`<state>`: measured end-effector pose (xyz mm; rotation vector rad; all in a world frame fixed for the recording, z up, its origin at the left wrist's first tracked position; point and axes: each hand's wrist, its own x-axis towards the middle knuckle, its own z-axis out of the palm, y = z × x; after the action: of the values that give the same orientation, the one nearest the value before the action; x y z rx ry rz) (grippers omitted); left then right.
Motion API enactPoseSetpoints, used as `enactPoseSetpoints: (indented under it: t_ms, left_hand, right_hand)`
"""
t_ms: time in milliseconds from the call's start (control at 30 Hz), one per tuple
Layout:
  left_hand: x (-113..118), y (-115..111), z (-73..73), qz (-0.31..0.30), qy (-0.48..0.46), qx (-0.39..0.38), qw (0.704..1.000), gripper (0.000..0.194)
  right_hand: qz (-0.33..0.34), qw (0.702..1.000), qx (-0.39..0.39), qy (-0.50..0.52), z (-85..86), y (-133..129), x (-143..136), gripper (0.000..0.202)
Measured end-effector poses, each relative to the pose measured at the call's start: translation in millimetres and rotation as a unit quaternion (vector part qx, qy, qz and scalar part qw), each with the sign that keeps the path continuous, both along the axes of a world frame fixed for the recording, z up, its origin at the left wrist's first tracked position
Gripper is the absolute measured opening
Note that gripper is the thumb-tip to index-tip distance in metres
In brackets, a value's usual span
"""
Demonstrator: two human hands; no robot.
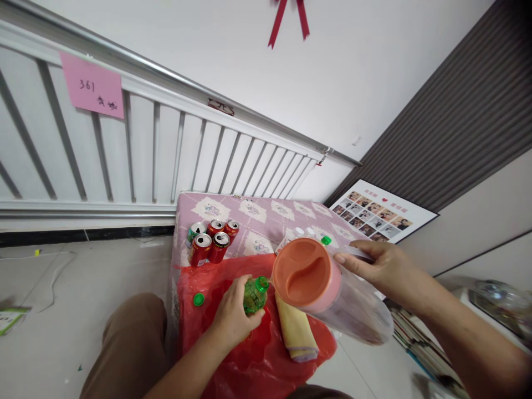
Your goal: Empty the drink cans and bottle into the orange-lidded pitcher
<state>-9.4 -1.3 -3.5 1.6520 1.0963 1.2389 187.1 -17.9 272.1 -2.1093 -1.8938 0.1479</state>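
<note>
Green translucent bottle [254, 295], uncapped, beside orange-lidded clear pitcher [353, 310].

Even, moderately bright indoor light, cool and whitish, fills the view; no lamp or window shows. The white wall [233, 50] is pale with a soft grey falloff, and the glossy floor [120, 277] carries faint, hazy reflections. Thin bright highlights run along the metal pipe [166, 72] and glint on the red plastic sheet [199, 277]. Dark bands lie between the radiator's slats [166, 149]. The wide lens stretches and tilts things toward the edges, the forearm at right [469, 338] included. The upper right corner darkens to black. Fine detail is slightly soft, and the small photos on the poster [374, 216] are hard to make out.
</note>
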Motion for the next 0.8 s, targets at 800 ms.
enactPoseSetpoints:
  t_ms: [800]
  left_hand:
    - [-1.6, 0.1, 5.3, -0.013, 0.005, -0.009, 1.000, 0.071]
  right_hand:
    - [0.005, 0.999, -0.011, 0.049, -10.2, -0.7, -0.7, 0.050]
